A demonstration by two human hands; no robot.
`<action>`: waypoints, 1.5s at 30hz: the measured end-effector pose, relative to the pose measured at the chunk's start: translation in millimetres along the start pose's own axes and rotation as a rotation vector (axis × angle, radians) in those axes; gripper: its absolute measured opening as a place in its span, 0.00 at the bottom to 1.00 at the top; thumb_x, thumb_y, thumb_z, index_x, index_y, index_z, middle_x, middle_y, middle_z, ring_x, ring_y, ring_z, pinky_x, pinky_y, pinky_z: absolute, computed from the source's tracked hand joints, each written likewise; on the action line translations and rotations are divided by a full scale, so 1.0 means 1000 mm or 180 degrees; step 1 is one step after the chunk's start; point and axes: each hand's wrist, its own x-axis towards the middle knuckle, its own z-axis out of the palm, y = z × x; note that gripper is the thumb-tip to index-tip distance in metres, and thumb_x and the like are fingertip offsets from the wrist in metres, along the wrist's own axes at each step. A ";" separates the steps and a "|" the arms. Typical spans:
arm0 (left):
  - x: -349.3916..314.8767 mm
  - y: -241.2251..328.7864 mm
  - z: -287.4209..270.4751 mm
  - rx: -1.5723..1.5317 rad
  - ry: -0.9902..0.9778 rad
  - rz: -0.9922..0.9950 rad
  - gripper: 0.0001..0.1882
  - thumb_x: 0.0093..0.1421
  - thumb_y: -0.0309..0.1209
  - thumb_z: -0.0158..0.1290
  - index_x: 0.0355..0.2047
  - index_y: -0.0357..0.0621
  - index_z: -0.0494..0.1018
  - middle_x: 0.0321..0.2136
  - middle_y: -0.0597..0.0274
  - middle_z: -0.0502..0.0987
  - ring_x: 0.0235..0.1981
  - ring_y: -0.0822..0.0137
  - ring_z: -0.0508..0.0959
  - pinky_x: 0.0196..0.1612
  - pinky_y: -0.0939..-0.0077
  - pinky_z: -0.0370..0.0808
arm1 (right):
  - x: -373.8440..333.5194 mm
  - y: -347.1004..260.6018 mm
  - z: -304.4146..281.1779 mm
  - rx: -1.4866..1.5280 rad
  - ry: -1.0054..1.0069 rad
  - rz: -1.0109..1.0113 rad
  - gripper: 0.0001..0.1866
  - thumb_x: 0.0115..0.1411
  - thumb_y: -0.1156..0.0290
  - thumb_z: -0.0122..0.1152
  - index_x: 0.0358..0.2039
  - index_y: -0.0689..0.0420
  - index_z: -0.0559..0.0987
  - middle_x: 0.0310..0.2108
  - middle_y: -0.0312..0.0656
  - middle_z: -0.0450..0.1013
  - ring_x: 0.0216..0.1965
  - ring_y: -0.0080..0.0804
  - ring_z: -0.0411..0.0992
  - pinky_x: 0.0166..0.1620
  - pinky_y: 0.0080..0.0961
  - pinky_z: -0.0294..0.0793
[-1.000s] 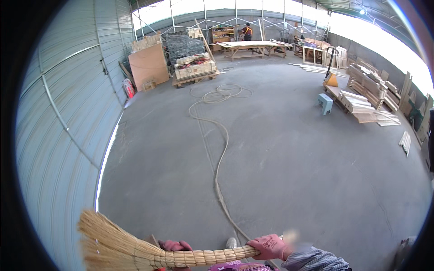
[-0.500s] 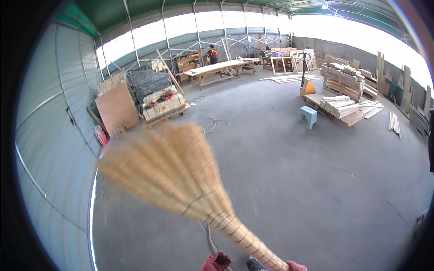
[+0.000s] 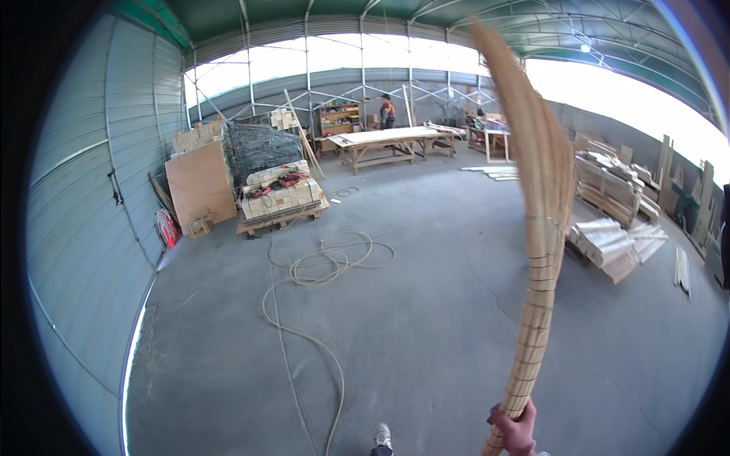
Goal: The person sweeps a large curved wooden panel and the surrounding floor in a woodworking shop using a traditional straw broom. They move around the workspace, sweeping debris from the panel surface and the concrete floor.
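Note:
My right hand (image 3: pixel 517 429) is wrapped round the lower end of a straw broom (image 3: pixel 534 311) at the bottom of the view. Bound with dark rings, the broom's handle rises nearly upright from my fist. Its bristle head points upward and narrows to a tip near the roof, seen close to edge-on. The bristles hide part of the far workbenches and wood stacks. My left hand is out of view.
A looped hose (image 3: pixel 334 262) trails across the concrete floor toward my shoe (image 3: pixel 382 435). Wood blocks on a pallet (image 3: pixel 281 220) stand ahead left, stacked planks (image 3: pixel 608 190) at right. A person (image 3: pixel 387 112) stands behind a long workbench (image 3: pixel 384 137). A metal wall (image 3: pixel 84 228) runs along the left.
The broom has swung up and right, from slanting left with its head spread to nearly upright. My left hand has left the view. The view has shifted, showing more of the hose.

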 end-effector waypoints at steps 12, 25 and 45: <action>0.171 0.569 0.187 -0.0139 -0.0419 0.1481 0.13 0.58 0.38 0.54 0.33 0.40 0.77 0.23 0.63 0.78 0.28 0.71 0.77 0.32 0.77 0.74 | 0.319 0.032 0.008 0.0481 0.1140 0.0944 0.27 0.53 0.67 0.60 0.53 0.65 0.69 0.26 0.41 0.73 0.26 0.29 0.71 0.30 0.24 0.71; 0.165 0.939 0.407 0.0683 -0.0768 0.1184 0.15 0.61 0.42 0.48 0.39 0.45 0.74 0.31 0.59 0.75 0.31 0.66 0.75 0.37 0.70 0.74 | 0.740 0.107 -0.022 0.0522 0.1533 0.1333 0.28 0.53 0.64 0.62 0.52 0.63 0.69 0.25 0.40 0.72 0.25 0.30 0.70 0.30 0.25 0.71; 0.375 1.608 0.613 0.0700 -0.0124 0.2105 0.20 0.56 0.44 0.54 0.39 0.38 0.76 0.28 0.57 0.80 0.30 0.67 0.77 0.34 0.73 0.73 | 1.416 0.167 0.180 0.0434 0.0930 0.1221 0.25 0.55 0.68 0.60 0.52 0.63 0.68 0.25 0.40 0.71 0.24 0.29 0.70 0.28 0.24 0.72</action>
